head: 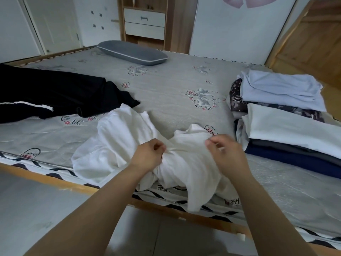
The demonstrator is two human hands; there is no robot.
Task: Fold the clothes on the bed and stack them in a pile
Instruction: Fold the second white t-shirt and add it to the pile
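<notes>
A crumpled white garment (129, 150) lies at the lower centre of the frame, on the near edge of the bed (166, 85), with one part hanging over the wooden bed rim. The left hand (149, 156) sits on its middle, fingers clenched into a bunch of the cloth. The right hand (225, 154), just right of it, has its fingers curled and pinches a fold of the same garment near its upper right part.

At the right edge of the frame a pile of folded clothes (287, 126) rests on the bed: pale blue on top at the back, a dark patterned piece under it, then white, grey and navy layers nearer the front. The pile stands close beside the right hand but apart from the white garment.

At the left of the frame a black garment (55, 93) with a white stripe lies spread out, its near corner touching or just beside the white garment's upper edge. A grey pillow (132, 52) lies at the upper centre, by the far edge of the bed, before a wooden cabinet with white drawers (144, 23).
</notes>
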